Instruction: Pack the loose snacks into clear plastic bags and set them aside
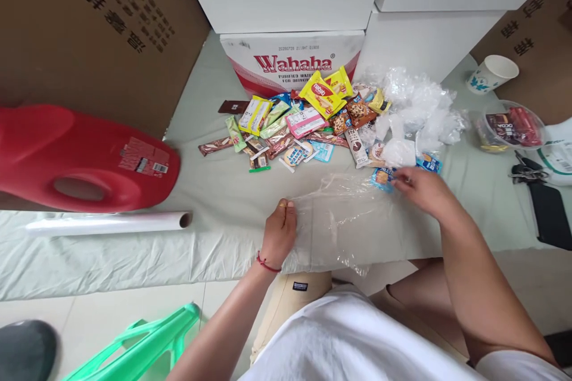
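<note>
My left hand [280,231] pinches the left edge of a sheet of clear plastic wrap [339,223] above the cloth. The wrap spans toward my right hand [422,191], whose fingers are closed at its upper right corner. Just beside those fingertips lies a blue snack packet [382,179], partly covered by them. Beyond both hands a heap of wrapped snacks is spread out, with a yellow wafer packet [320,95] on top, a pink-and-white packet [306,123] and brown cookie packets [360,111]. Crumpled clear plastic [409,104] is piled to their right.
A white roll [107,223] and a red jug [89,158] lie at left. Behind the snacks stands a Wahaha carton [292,56]. A paper cup [492,74], a clear tub [513,125], keys [527,171] and a black phone [550,214] are at right. A green stool [147,339] stands below.
</note>
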Tool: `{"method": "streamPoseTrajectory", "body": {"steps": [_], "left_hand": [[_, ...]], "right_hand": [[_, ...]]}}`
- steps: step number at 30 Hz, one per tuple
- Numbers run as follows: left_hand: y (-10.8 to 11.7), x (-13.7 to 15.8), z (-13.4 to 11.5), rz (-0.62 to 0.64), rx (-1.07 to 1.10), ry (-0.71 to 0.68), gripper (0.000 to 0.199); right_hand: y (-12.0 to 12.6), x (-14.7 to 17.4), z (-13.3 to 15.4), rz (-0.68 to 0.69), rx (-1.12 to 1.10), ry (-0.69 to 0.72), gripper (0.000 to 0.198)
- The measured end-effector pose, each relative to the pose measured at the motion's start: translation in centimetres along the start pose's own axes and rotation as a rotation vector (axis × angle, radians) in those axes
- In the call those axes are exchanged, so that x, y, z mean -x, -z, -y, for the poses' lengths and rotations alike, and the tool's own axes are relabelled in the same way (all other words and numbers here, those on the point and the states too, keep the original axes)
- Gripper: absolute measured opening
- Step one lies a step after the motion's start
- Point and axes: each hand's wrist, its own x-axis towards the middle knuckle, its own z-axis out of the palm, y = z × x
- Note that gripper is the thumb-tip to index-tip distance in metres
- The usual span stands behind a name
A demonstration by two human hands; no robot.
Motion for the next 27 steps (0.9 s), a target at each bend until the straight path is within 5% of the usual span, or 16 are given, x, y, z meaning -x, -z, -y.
{"method": "streamPoseTrajectory", "body": {"steps": [3,7,12,17,21,27], "left_hand": [[0.1,0.2,0.1,0.027,-0.056,-0.029,0.038],[0.0,0.4,-0.5,0.044,-0.120,-0.090,0.035],[0.2,1.1,-1.2,0.033,-0.225,-0.179,0.030],[0.1,1.2,-1.7,0.020,-0.272,-0.183,0.021],[-0.1,1.3,-1.7,0.000,-0.262,-0.161,0.013],[1.8,1.9,0.2,-0.094,-0.152,-0.032,0.018]], "right_hand": [[1.0,0.2,4.3,-0.226,0.114,0.203,0.031],[-2.3,-1.4,10.1,0.110,0.101,0.508,0.046],[-5.7,-5.0,11.8,0.170,-0.045,0.520,0.014],[-5.5,-7.7,13.1,0.111,-0.056,0.331,0.013],[-7.7,-8.5,15.2,-0.019,0.024,0.212,0.022],[-13.5,-7.9,16.8,-0.162,-0.103,0.300,0.033]]}}
